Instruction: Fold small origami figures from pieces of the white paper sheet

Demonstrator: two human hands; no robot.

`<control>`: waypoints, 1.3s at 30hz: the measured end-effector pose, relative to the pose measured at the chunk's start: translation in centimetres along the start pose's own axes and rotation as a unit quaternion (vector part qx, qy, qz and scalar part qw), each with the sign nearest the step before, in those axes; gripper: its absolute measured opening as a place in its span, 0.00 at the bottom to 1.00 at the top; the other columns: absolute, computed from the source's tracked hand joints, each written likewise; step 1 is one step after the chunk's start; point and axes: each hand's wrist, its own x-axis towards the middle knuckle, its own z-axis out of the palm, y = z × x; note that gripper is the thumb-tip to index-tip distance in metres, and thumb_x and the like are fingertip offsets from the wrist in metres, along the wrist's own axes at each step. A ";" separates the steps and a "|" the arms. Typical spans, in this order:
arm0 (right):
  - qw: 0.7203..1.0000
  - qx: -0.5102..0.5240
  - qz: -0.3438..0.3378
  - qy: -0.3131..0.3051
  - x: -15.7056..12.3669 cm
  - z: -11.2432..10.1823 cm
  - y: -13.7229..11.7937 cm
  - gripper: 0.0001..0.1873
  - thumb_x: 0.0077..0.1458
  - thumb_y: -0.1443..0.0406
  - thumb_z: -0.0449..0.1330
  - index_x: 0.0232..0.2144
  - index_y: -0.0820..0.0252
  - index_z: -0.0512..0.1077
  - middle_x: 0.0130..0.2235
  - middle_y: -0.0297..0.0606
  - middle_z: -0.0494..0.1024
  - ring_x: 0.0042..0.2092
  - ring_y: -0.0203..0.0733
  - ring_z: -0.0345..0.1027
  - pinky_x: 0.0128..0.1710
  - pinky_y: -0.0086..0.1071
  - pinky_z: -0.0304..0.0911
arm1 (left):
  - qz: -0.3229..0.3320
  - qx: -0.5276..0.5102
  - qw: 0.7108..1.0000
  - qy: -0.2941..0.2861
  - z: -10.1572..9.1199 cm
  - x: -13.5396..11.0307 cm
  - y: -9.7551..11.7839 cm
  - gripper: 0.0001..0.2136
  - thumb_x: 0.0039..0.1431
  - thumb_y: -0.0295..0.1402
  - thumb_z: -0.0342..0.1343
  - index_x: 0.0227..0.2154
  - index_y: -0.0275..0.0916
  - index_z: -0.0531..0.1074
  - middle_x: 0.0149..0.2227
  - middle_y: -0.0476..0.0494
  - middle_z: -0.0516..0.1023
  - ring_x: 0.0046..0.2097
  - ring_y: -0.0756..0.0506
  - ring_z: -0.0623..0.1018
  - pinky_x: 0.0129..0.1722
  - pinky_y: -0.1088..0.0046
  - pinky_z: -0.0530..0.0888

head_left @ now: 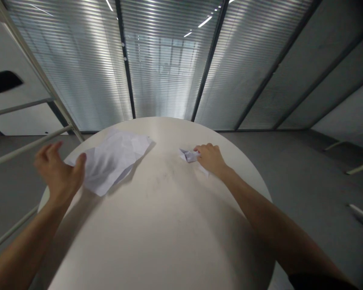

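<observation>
Creased white sheets of paper (116,157) lie at the left of the round white table (157,225). My left hand (62,171) hovers at their left edge with its thumb and fingers spread, and nothing shows in its grasp. Toward the right of the tabletop, a small folded piece of paper (188,155) sticks out from under the fingers of my right hand (211,159). Those fingers are curled down onto it, and part of the paper is hidden by the hand. A pale corner of paper also shows just below that hand.
Beyond the table stands a glass partition with blinds (163,68) and dark upright frames. A metal-railed frame (33,139) is close on the left. Grey floor (296,173) surrounds the table, with pale furniture legs (361,166) at the far right.
</observation>
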 end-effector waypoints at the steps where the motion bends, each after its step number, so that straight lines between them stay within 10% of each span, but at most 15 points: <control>1: 1.000 0.005 0.002 0.000 0.1 0.1 -0.1 0.18 0.53 0.71 0.52 0.46 0.58 0.72 0.43 0.44 0.77 0.47 0.49 0.64 0.44 0.40 0.52 | 0.042 0.028 0.998 -0.038 0.2 0.0 0.7 0.29 0.58 0.44 0.49 0.59 0.36 0.53 0.62 0.33 0.54 0.62 0.33 0.53 0.59 0.50 0.53; 5: 0.999 0.041 -0.008 0.006 0.3 0.1 -0.7 0.15 0.54 0.71 0.53 0.43 0.57 0.73 0.42 0.41 0.78 0.45 0.47 0.66 0.45 0.39 0.52 | 0.147 0.068 0.932 -0.325 2.5 -0.7 2.7 0.29 0.61 0.52 0.40 0.61 0.46 0.54 0.66 0.39 0.50 0.65 0.31 0.51 0.59 0.46 0.52; 8: 0.994 0.105 -0.043 0.007 -0.1 0.0 -1.4 0.13 0.54 0.71 0.54 0.40 0.59 0.74 0.42 0.40 0.78 0.44 0.43 0.68 0.45 0.35 0.54 | 0.145 0.084 0.897 -0.408 4.4 -1.0 2.5 0.29 0.61 0.54 0.37 0.61 0.49 0.54 0.67 0.40 0.48 0.65 0.29 0.48 0.57 0.40 0.50; 16: 0.970 0.217 -0.107 0.011 -3.2 -0.6 -4.2 0.12 0.52 0.74 0.55 0.38 0.59 0.74 0.38 0.37 0.79 0.39 0.39 0.70 0.39 0.30 0.57 | 0.244 0.084 0.934 -0.245 3.8 -1.2 6.1 0.27 0.60 0.47 0.47 0.55 0.33 0.64 0.57 0.28 0.64 0.58 0.29 0.63 0.53 0.49 0.61; 23: 0.942 0.314 -0.114 -0.019 -4.1 0.0 -5.5 0.14 0.50 0.74 0.58 0.40 0.58 0.72 0.32 0.33 0.77 0.32 0.35 0.69 0.34 0.27 0.59 | 0.243 -0.136 0.890 -0.362 4.3 -6.4 13.9 0.14 0.62 0.36 0.46 0.42 0.36 0.74 0.31 0.43 0.76 0.31 0.47 0.74 0.32 0.72 0.67; 27: 0.906 0.415 -0.085 -0.017 -4.2 0.7 -6.6 0.13 0.49 0.72 0.61 0.38 0.57 0.69 0.29 0.30 0.76 0.30 0.33 0.70 0.32 0.26 0.61 | 0.293 -0.153 0.878 -0.348 5.4 -7.6 14.5 0.14 0.64 0.32 0.44 0.31 0.37 0.75 0.29 0.44 0.73 0.31 0.48 0.72 0.32 0.73 0.66; 32: 0.889 0.458 -0.028 0.011 -4.2 2.5 -7.6 0.08 0.48 0.66 0.64 0.24 0.58 0.66 0.22 0.27 0.72 0.25 0.33 0.66 0.27 0.25 0.58 | 0.357 -0.094 0.881 -0.295 6.2 -8.5 14.5 0.12 0.62 0.32 0.48 0.45 0.41 0.73 0.35 0.41 0.71 0.38 0.43 0.71 0.36 0.68 0.67; 39: 0.833 0.550 -0.059 0.024 -4.6 2.5 -7.3 0.06 0.48 0.65 0.62 0.32 0.59 0.73 0.34 0.36 0.77 0.37 0.38 0.70 0.39 0.32 0.63 | 0.180 -0.330 0.861 -0.343 6.9 -7.4 14.1 0.07 0.58 0.32 0.51 0.27 0.37 0.70 0.28 0.47 0.69 0.31 0.49 0.69 0.33 0.72 0.66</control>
